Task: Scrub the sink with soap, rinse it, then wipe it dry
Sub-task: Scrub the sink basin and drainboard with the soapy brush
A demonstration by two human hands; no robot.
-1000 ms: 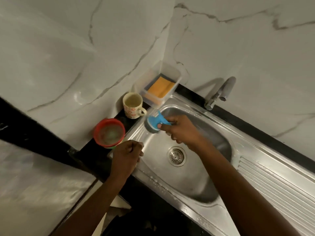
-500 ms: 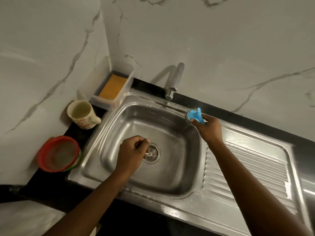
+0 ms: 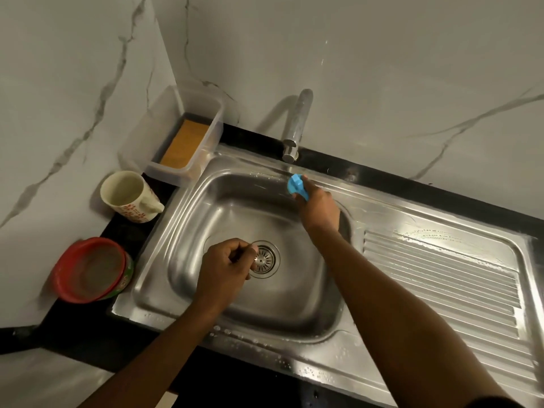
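1. Now, in the head view, the right hand (image 3: 319,209) reaches across the basin of the stainless steel sink (image 3: 182,201), its fingers curled round the blue handle of a scrubber (image 3: 297,187).
2. The scrubber's pad is pressed on the sink's back rim, directly below the spout of the faucet (image 3: 295,128). Half a second ago it sat further right along that rim, at the basin's back right corner; a second ago it was at the back left corner, near the mug.
3. The left hand (image 3: 226,265) hovers over the basin floor just beside the drain strainer (image 3: 265,259). Its fingers are curled into a fist with the thumb against the forefinger, and nothing shows inside them. It has kept this place and shape since half a second ago; a second ago it was at the sink's front left rim.
4. Water droplets (image 3: 309,371) dot the front rim, and wet streaks show on the ribbed drainboard (image 3: 441,275) to the right of the basin.
5. Left of the sink, on the black countertop (image 3: 88,328), stand a cream mug (image 3: 129,197) with red flowers and a red-rimmed round strainer (image 3: 88,269). Behind the mug, in the corner, a clear plastic container (image 3: 213,128) holds an orange sponge (image 3: 185,144).
6. A white marble wall (image 3: 382,69) rises behind the sink.
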